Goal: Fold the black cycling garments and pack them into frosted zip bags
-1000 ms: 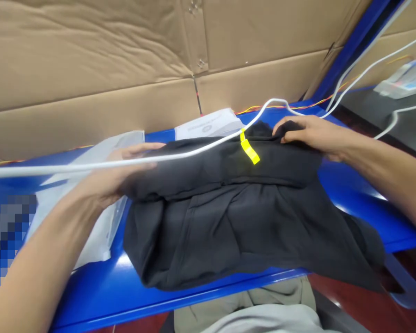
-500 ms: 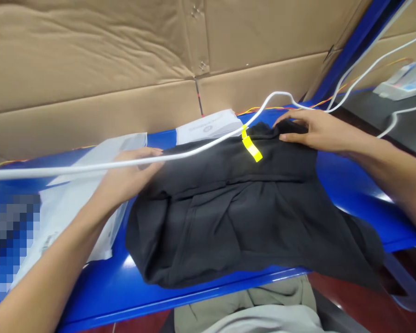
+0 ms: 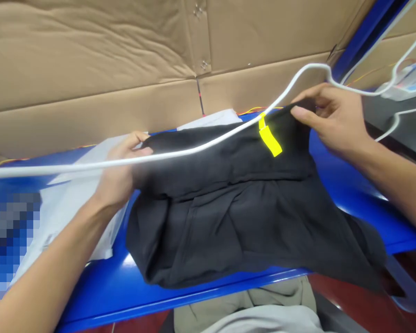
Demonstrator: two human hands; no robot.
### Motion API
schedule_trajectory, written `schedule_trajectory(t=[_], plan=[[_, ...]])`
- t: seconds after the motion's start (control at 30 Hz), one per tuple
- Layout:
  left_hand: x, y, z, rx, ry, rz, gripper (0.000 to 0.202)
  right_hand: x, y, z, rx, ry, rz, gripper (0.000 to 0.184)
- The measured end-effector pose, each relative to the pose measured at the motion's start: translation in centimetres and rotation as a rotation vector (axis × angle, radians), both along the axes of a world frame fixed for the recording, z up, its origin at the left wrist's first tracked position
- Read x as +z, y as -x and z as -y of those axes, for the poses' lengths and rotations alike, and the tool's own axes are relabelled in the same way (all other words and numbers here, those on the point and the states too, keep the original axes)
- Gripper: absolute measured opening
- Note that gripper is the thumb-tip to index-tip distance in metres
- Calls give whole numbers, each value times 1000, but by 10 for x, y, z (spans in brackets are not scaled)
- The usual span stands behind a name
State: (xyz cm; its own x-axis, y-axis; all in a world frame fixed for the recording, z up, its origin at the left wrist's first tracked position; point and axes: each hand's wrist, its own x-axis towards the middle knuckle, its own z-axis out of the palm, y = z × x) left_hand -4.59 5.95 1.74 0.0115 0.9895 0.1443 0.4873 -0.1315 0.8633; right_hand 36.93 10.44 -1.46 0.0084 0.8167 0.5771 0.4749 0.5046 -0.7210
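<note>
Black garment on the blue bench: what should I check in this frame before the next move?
1. Right hand pinching the black garment at its top edge: ok.
2. Left hand gripping the garment's edge: cannot tell, it is blurred.
3. White cable off the garment: not ok, it lies across it.
4. Yellow tag in view: ok.
5. Garment fully on the blue bench: not ok, a corner overhangs the front edge.

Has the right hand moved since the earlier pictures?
Yes: the right hand has moved up and outward, nearer the cardboard wall, raising the edge of the black garment.
</note>
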Motion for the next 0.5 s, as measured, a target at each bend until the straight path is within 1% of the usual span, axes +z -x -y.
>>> schedule_trajectory(t=[0.07, 0.13, 0.17, 0.2, 0.27, 0.3, 0.33, 0.4, 0.47, 0.5], plan=[[3, 6, 1, -100, 37, -20, 37, 3, 2, 3, 178, 183, -200, 26], [7, 12, 3, -218, 51, -110, 38, 6, 2, 6, 333, 371, -244, 28], [9, 15, 3, -266, 36, -166, 39, 7, 1, 8, 402, 433, -232, 31], [11, 17, 4, -320, 13, -227, 36, 9, 0, 9, 468, 468, -210, 35], [17, 19, 5, -441, -31, -322, 24, 13, -4, 12, 591, 494, -154, 46], [20, 18, 5, -518, -38, -356, 23, 15, -6, 13, 652, 515, -122, 50], [24, 17, 6, -591, -38, -368, 28, 18, -8, 13, 724, 543, -79, 52], [30, 12, 8, -706, 2, -364, 28, 25, -11, 15, 904, 605, 40, 50], [36, 6, 11, -791, 64, -328, 20, 33, -13, 16, 1094, 684, 189, 44], [39, 4, 13, -830, 115, -304, 15, 37, -13, 17, 1166, 734, 260, 42]])
